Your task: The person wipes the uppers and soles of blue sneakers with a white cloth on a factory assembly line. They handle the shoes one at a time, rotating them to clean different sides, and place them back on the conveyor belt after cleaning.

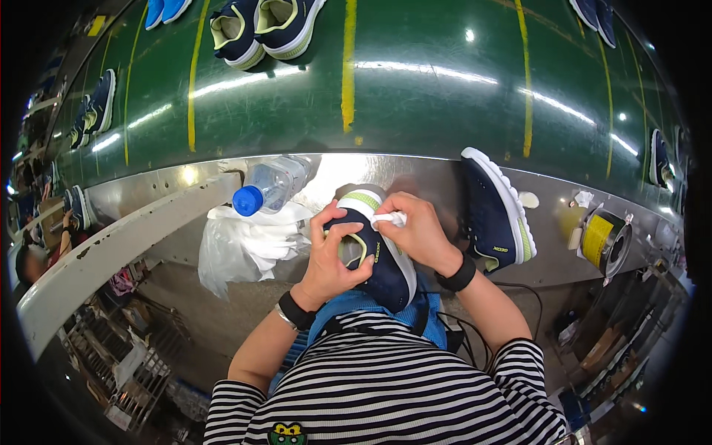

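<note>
A navy sneaker (pixel 389 280) with a white sole and pale green lining is held close to my body, its toe toward me and its heel toward the metal ledge. My left hand (pixel 330 259) grips it around the collar, with fingers at the opening. Between the thumb and fingers of my right hand (pixel 421 231) is a small white cloth (pixel 393 219), pressed against the shoe's side near the heel and sole edge. A second navy sneaker (pixel 493 215) lies on its side to the right, its white sole facing right. Neither hand touches that one.
A green conveyor (pixel 430 111) with yellow lines carries pairs of shoes (pixel 271 30). On the ledge (pixel 552 259) are a blue-capped bottle (pixel 278 185) and a yellow-labelled roll (pixel 602 241). A plastic bag with white cloths (pixel 256 237) hangs left, beside a pale beam (pixel 126 245).
</note>
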`<state>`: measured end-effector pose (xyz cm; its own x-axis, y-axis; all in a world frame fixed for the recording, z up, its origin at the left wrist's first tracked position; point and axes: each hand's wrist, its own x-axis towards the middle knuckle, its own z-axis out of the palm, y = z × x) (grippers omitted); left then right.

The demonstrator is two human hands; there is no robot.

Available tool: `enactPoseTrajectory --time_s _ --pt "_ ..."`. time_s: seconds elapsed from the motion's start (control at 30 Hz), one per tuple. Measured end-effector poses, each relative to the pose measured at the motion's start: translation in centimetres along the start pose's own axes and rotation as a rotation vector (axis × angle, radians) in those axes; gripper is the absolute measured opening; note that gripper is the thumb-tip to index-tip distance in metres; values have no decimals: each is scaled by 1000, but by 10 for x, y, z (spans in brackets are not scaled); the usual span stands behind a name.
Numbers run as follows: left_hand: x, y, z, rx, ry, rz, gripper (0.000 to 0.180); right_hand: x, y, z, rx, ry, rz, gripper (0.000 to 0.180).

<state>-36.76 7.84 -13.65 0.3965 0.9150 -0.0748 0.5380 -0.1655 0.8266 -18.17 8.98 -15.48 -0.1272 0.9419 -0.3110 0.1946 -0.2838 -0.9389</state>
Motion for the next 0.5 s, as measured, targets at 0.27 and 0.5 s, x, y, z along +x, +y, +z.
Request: enactPoseTrajectory --time_s 0.27,0.5 --pt "2 4 0 48 -5 10 53 3 5 8 -3 116 -8 14" --pt "-2 6 -1 59 -11 2 53 -16 1 12 68 310 -118 15"
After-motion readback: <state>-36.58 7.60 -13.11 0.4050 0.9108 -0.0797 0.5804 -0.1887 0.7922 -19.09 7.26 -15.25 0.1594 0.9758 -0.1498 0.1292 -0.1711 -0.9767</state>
